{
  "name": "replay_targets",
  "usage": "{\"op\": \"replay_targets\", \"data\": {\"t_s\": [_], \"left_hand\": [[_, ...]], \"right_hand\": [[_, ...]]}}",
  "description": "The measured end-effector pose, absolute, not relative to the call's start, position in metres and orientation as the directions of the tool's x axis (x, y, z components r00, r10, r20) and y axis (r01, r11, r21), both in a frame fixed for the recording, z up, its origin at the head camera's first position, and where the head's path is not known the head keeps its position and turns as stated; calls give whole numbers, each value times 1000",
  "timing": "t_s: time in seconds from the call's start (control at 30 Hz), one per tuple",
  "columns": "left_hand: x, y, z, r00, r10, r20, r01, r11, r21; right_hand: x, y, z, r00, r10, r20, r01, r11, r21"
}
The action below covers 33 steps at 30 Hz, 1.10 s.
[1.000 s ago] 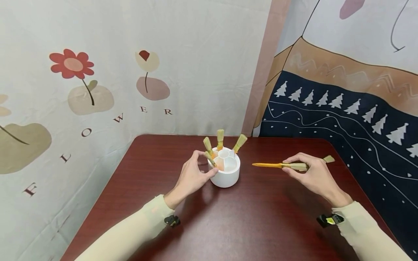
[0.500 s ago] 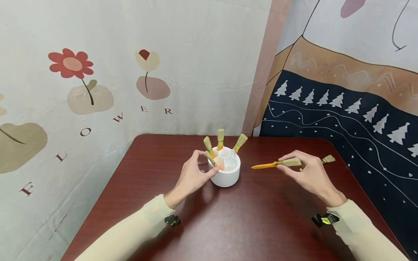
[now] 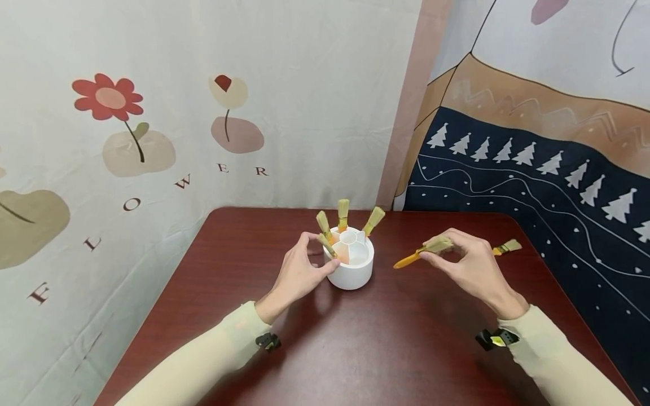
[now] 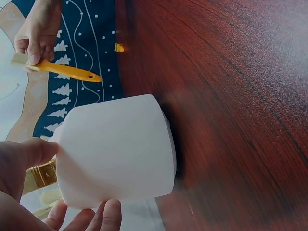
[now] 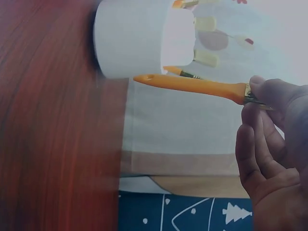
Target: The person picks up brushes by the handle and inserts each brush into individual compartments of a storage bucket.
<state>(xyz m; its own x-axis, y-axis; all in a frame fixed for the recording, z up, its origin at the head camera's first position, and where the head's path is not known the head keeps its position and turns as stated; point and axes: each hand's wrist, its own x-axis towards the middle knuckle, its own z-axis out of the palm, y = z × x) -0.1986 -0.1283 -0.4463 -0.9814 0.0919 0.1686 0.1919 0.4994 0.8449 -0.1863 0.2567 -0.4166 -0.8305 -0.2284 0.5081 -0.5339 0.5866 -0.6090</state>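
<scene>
My left hand [image 3: 297, 273] grips the side of a round white divided brush holder [image 3: 351, 278] standing on the table, thumb and fingertips spread on its wall in the left wrist view. Several brushes with pale bristles, such as a flat paintbrush [image 3: 343, 212], stand bristles up in its outer compartments. Right of the holder, my right hand [image 3: 474, 270] pinches another paintbrush [image 5: 192, 86] near its metal ferrule. Its orange handle points left and slightly down toward the holder, apart from it in the head view. The compartments at the holder's front right hold no brush.
One more paintbrush [image 3: 506, 247] lies on the table behind my right hand, its handle mostly hidden. The dark red wooden table [image 3: 386, 349] ends at a printed cloth wall [image 3: 315, 113] at the back and a navy patterned cloth [image 3: 508, 175] on the right.
My right hand has shifted a little left. The brush in it has tilted, handle end lower and bristles raised. More of the brush lying behind shows. The left hand has stayed on the holder.
</scene>
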Motion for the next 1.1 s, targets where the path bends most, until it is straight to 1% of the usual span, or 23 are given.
{"op": "replay_targets", "data": {"t_s": [0.73,1.1], "left_hand": [[-197,-128,-444,-981,95,167,192,524,830],[-195,-127,-443,-981,86,172,192,523,831]], "right_hand": [[-190,232,-402,-760,-287,583,-633,532,-563],[-191,218,-399,-716,-323,618,-691,448,-567]]}}
